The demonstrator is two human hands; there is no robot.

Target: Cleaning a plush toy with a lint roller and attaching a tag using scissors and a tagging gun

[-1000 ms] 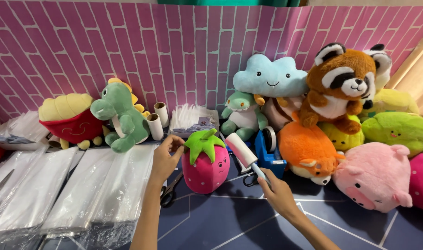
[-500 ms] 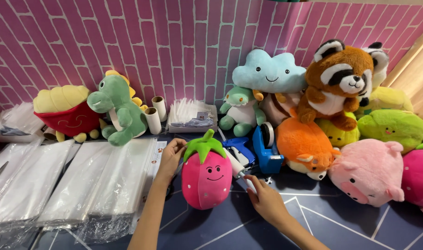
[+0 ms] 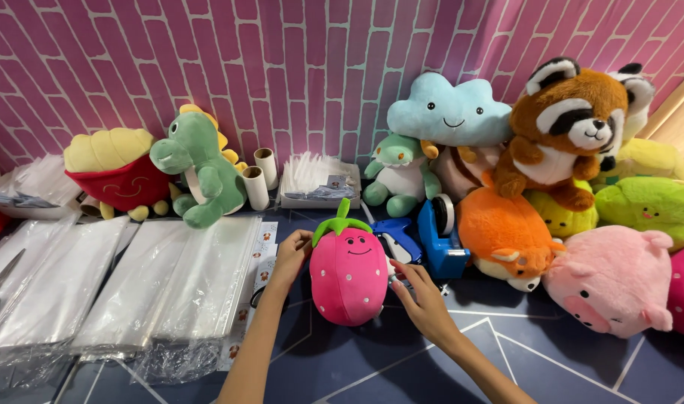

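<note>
Left hand (image 3: 291, 256) grips the strawberry plush (image 3: 348, 275) at its side, steadying it upright on the dark mat (image 3: 551, 374). Right hand (image 3: 422, 299), fingers curled, touches its other side; whether it holds anything I cannot tell. Pink, dotted, smiling, green-leafed, the plush stands before the tape dispenser (image 3: 440, 238), beside clear bags (image 3: 185, 277).

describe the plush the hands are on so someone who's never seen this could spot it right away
Start at the pink brick wall and drop to the dark blue floor in front of the row of plush toys. Between the left hand and the right hand stands the strawberry plush. It alone is bright pink with pale dots, a smiling face and a green leafy top.
</note>
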